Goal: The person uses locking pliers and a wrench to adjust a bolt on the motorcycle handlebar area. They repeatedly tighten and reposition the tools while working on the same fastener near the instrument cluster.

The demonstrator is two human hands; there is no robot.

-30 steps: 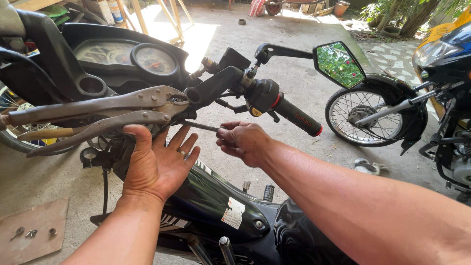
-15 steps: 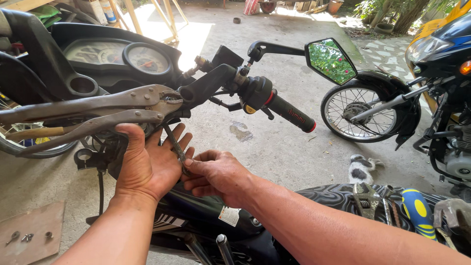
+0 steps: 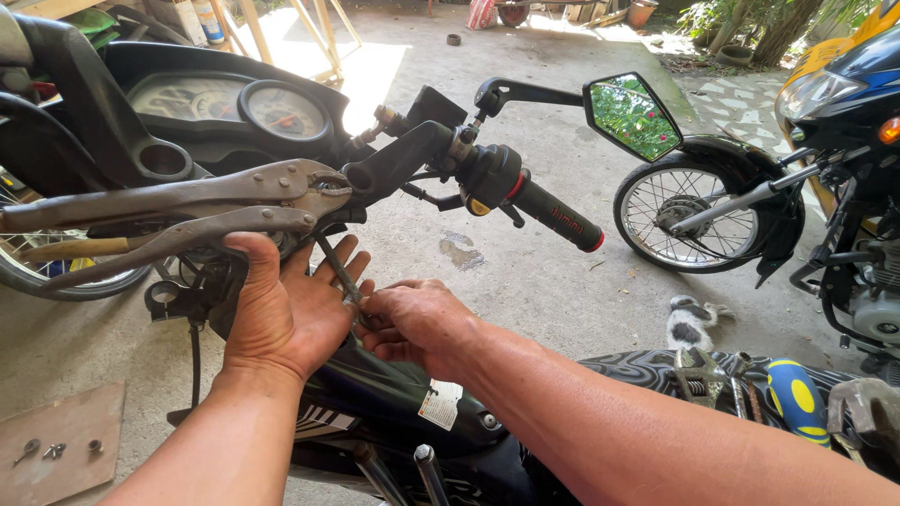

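The left hand (image 3: 286, 314) is spread open, palm toward the motorcycle, with the thumb and fingers pressed around the lower handle of the locking pliers (image 3: 178, 211) and against the steering area beneath them. The right hand (image 3: 417, 323) is closed, its fingertips pinching the lower end of a thin dark metal rod (image 3: 339, 272), probably a hex key or a similar slim tool, that rises slanted between the two hands up toward the plier jaws. The pliers are rusty and stay clamped by themselves on the black handlebar bracket (image 3: 394, 161), their long handles pointing to the left edge of the view. I judge that the clamping is already done, because the pliers hold without a full grip, and that the turning or loosening of a fastener below the bracket is in hand; whether this fastener is already loose, I cannot tell, since the hands hide it. The handlebar with the rubber grip (image 3: 558, 215) and the mirror (image 3: 630, 114) is mounted, and the instrument dials (image 3: 281, 111) are in place. On a piece of cardboard (image 3: 56, 440) at the lower left corner of the concrete floor lie some small screws (image 3: 52, 452), so some parts are already taken off. More tools, among them a blue and yellow handle (image 3: 797, 398), rest on the seat at the right, and a second motorcycle (image 3: 844, 178) stands beyond.
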